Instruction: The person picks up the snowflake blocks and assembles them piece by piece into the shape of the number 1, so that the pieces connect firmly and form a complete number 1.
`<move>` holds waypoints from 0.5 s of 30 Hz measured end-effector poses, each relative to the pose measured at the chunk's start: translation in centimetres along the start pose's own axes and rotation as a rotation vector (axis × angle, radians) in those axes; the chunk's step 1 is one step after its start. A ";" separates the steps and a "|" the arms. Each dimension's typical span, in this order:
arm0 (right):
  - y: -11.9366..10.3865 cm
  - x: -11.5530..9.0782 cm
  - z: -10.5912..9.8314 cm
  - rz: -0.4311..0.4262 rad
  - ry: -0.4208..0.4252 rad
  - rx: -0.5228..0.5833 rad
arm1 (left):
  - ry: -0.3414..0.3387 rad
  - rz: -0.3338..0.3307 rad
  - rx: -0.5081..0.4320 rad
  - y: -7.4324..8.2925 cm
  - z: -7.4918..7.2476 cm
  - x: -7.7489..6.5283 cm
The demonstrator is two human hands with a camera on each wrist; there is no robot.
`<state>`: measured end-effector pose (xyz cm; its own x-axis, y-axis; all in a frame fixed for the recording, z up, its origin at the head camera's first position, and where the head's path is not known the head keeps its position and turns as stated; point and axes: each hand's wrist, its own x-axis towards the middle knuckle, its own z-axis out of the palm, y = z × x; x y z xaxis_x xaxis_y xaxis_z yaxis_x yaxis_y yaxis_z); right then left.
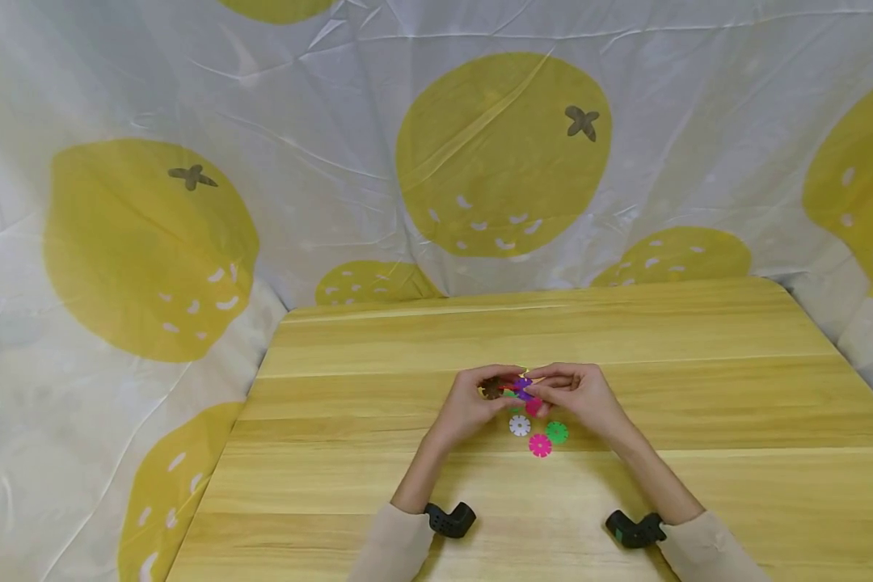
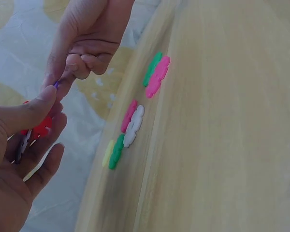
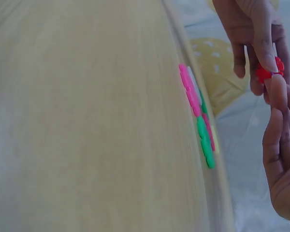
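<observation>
Above the table, both hands meet over notched plastic discs. My left hand (image 1: 466, 406) grips a red notched disc (image 2: 42, 128) joined with a dark brown disc (image 1: 491, 389), its thumb and fingers bent round them. A purple notched disc (image 1: 523, 388) is pinched by my right hand (image 1: 585, 396), right up against the red one. In the wrist views the fingertips of both hands overlap and hide most of the purple disc. Below the hands on the table lie a white disc (image 1: 520, 426), a pink disc (image 1: 541, 445) and a green disc (image 1: 556, 432).
More discs lie just past these: a second pink one (image 2: 129, 116), another green one (image 2: 116, 152) and a yellow one (image 2: 108, 153). The wooden table (image 1: 320, 453) ends at a patterned cloth (image 1: 320, 202) behind it. Black wrist cameras (image 1: 453, 520) sit at both cuffs.
</observation>
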<state>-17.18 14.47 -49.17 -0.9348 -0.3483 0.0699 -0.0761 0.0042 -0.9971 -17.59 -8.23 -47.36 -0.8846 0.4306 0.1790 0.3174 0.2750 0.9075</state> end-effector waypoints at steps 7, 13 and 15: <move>0.0 0.1 -0.7 0.058 -0.036 0.000 | -0.001 -0.002 -0.020 -0.2 0.1 0.0; 0.0 -0.2 -3.1 0.090 -0.106 -0.124 | 0.007 -0.034 -0.011 -0.7 -0.2 -0.1; 0.2 -0.2 -3.8 0.100 -0.132 -0.183 | 0.013 -0.042 -0.004 -0.8 -0.4 -0.2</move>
<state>-18.31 18.13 -49.24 -0.8881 -0.4574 -0.0457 -0.0583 0.2106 -0.9758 -17.78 -8.85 -47.94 -0.9017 0.4071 0.1457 0.2784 0.2888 0.9160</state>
